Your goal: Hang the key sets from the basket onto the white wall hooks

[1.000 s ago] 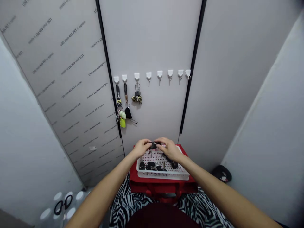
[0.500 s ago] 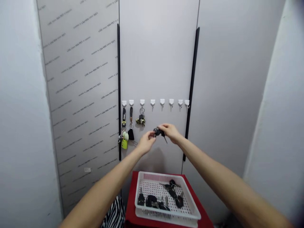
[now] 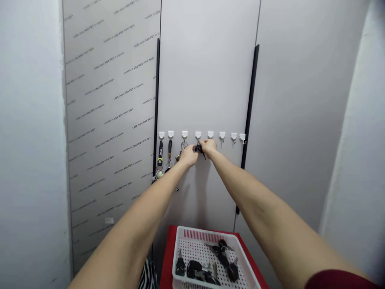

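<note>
Both hands grip a small bunch of dark keys just under the fourth white hook from the left. My left hand pinches it from the left side, and my right hand holds it from the right, below the fifth hook. Whether the ring touches the hook is too small to tell. Left of my hands, a black lanyard and a dark braided strap hang from hooks. A key ring hangs on the third hook, its keys partly hidden by my left hand.
Several more white hooks run to the right. Below stands a white perforated basket on a red surface, with black-headed keys inside. Long black handles edge the middle panel. Striped zebra-pattern fabric shows at lower left.
Both hands have gone up and forward with the keys, from below the hooks to the fourth hook. The left arm now covers part of the hanging key sets.
</note>
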A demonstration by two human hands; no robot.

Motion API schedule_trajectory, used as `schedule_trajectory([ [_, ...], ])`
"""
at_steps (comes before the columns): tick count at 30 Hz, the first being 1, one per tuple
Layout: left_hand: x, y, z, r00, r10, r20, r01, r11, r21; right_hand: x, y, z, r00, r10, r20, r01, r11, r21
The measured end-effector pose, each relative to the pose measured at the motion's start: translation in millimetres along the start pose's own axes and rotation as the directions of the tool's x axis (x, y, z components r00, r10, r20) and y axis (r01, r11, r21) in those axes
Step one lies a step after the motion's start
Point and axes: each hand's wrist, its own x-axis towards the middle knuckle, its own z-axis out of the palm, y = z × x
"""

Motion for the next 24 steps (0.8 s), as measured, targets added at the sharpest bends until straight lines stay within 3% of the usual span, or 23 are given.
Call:
schedule_trajectory([
  [4,-31.5,-17.2,6.6,1.000,-0.011,0.016,0.011,1.000,-0.018,-22.2,6.4,-8.9,1.000,0.021,-0.009,-0.021,0.999,-0.049],
  [7,-77.7,-43.2,18.9,0.991,0.001,0.131,0.000,1.000,-0.010,-67.8,25.8,-15.7,0.998,-0.056,0.006,0.057,0.994,-0.095],
  [9,-115.1,-63.2,31.4,0.946,-0.016,0.324,0.000,0.999,0.047,-116.1,47.0,-18.2,0.981,-0.075,0.178,0.096,0.990,-0.108],
  [10,-134.0,-72.1,38.4,0.894,-0.034,0.447,-0.008,0.996,0.092,-143.8,58.7,-19.0,0.941,-0.068,0.330,0.107,0.989,-0.100],
  [11,-151.8,-79.5,45.6,0.821,-0.061,0.568,-0.028,0.989,0.147,-172.1,70.2,-19.8,0.850,-0.053,0.525,0.114,0.990,-0.084],
  [13,-181.7,-88.9,59.0,0.663,-0.123,0.738,-0.123,0.955,0.270,-224.1,90.7,-20.7,0.548,-0.013,0.837,0.133,0.988,-0.072],
  [14,-192.7,-91.0,64.6,0.615,-0.151,0.774,-0.183,0.928,0.326,-245.0,99.0,-20.7,0.427,0.004,0.904,0.174,0.981,-0.087],
  [15,-200.7,-91.6,69.3,0.594,-0.169,0.786,-0.236,0.898,0.372,-261.3,105.8,-20.3,0.397,0.021,0.918,0.204,0.973,-0.111],
  [16,-206.0,-91.2,72.7,0.597,-0.179,0.782,-0.273,0.872,0.407,-272.8,111.2,-19.6,0.394,0.036,0.918,0.223,0.965,-0.134],
  [17,-208.8,-90.3,75.0,0.610,-0.180,0.772,-0.293,0.853,0.431,-279.8,115.2,-18.7,0.425,0.054,0.904,0.221,0.962,-0.161],
  [18,-209.5,-89.3,76.1,0.621,-0.179,0.763,-0.297,0.847,0.441,-283.2,118.4,-17.6,0.456,0.074,0.887,0.194,0.964,-0.180],
  [20,-206.8,-88.6,76.1,0.632,-0.179,0.754,-0.269,0.862,0.430,-282.6,123.0,-15.7,0.469,0.117,0.875,0.094,0.979,-0.181],
  [22,-201.1,-91.0,74.8,0.669,-0.166,0.724,-0.182,0.909,0.376,-277.7,126.9,-14.5,0.476,0.141,0.868,-0.039,0.990,-0.139],
  [24,-194.2,-95.7,74.3,0.720,-0.157,0.676,-0.035,0.965,0.261,-271.8,129.8,-14.5,0.522,0.143,0.841,-0.192,0.980,-0.047],
])
